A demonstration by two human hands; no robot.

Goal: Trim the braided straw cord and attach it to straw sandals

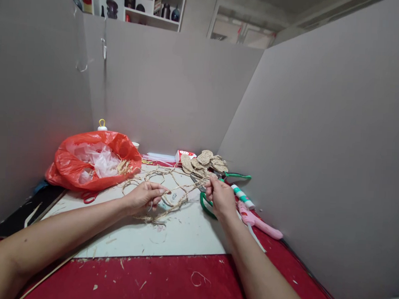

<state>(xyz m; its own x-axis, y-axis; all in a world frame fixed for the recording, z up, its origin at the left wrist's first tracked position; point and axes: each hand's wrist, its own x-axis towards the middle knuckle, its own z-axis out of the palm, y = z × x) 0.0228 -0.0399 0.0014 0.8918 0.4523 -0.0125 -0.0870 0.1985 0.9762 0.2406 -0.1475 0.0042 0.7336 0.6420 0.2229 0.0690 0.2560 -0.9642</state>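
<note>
A length of twisted straw cord (183, 185) runs between my two hands above a white board. My left hand (146, 195) pinches it near the middle of the board. To the right, my right hand (221, 196) grips the cord's other stretch with closed fingers. More of the cord hangs and lies in loose loops (154, 175) behind and below my left hand. Green-handled scissors (205, 205) lie beside my right hand, partly hidden by it. Just beyond that hand is a pile of flat coiled straw pieces (205, 158).
An orange-red plastic bag (75, 154) with straw and clear plastic stands at the left. Right of the white board (188, 238) lie a pink glue gun (259, 224), a green-and-white roll (243, 197) and green-handled pliers (238, 175). Grey partitions (169, 90) enclose the red table (166, 281).
</note>
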